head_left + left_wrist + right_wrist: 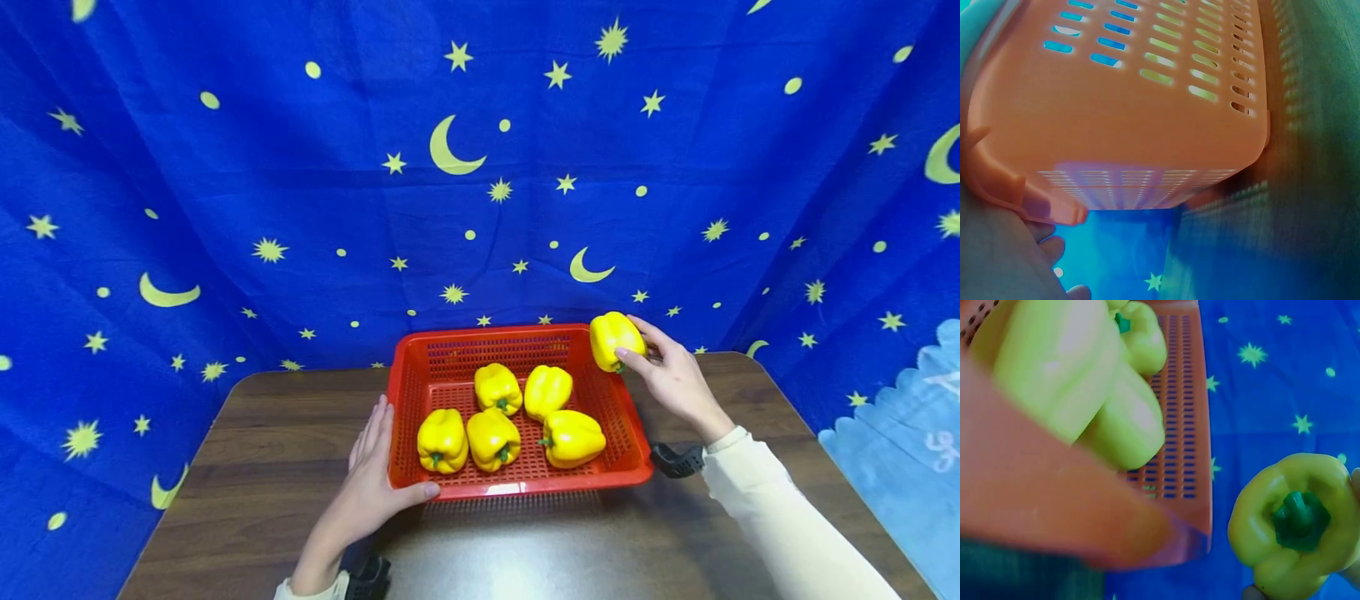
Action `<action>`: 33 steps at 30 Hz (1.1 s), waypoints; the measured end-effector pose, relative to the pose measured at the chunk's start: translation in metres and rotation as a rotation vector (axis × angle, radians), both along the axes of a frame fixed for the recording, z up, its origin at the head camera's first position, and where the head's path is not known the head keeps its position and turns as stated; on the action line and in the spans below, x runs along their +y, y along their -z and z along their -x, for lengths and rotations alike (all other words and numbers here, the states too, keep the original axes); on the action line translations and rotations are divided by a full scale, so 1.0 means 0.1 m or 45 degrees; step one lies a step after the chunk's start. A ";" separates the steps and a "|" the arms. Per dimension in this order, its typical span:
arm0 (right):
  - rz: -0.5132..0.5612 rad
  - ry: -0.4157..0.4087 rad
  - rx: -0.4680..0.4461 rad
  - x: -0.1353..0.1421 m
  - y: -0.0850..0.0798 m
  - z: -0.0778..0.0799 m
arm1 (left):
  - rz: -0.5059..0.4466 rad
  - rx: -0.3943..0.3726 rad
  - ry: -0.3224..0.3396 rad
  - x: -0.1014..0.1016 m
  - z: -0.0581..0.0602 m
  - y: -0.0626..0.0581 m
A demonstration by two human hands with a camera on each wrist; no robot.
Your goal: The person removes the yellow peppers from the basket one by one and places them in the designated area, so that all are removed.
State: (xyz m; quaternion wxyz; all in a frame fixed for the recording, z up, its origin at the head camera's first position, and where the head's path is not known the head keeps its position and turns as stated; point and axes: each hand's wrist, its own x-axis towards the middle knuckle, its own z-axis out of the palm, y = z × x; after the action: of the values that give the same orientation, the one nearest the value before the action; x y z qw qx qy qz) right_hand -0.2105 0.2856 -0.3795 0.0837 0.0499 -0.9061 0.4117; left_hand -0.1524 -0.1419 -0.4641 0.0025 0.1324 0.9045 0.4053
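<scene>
My right hand holds a yellow bell pepper above the back right corner of a red plastic basket. In the right wrist view the held pepper turns its green stem toward the camera. Several more yellow bell peppers lie inside the basket, mostly in its left and middle parts. My left hand is at the basket's front left corner, fingers straight along the left side and thumb on the front rim. In the left wrist view its fingertips show beside the basket's rim.
The basket stands on a dark wooden table. Behind it hangs a blue cloth with yellow moons and stars. A light blue cloth is at the right edge. Black straps are at both wrists.
</scene>
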 end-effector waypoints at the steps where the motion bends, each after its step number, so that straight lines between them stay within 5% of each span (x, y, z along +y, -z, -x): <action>1: -0.008 0.007 0.008 0.02 0.01 0.00 | -0.004 -0.002 0.000 0.00 0.00 0.00; 33: -0.066 0.139 -0.007 0.49 0.45 0.06 | -0.022 -0.014 -0.011 0.00 -0.01 0.01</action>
State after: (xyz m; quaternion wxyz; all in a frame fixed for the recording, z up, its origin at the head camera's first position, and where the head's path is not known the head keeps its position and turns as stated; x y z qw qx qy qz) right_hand -0.2162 0.3349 -0.4246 0.1022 0.0013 -0.9181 0.3829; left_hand -0.1519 -0.1416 -0.4649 0.0047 0.1263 0.9015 0.4139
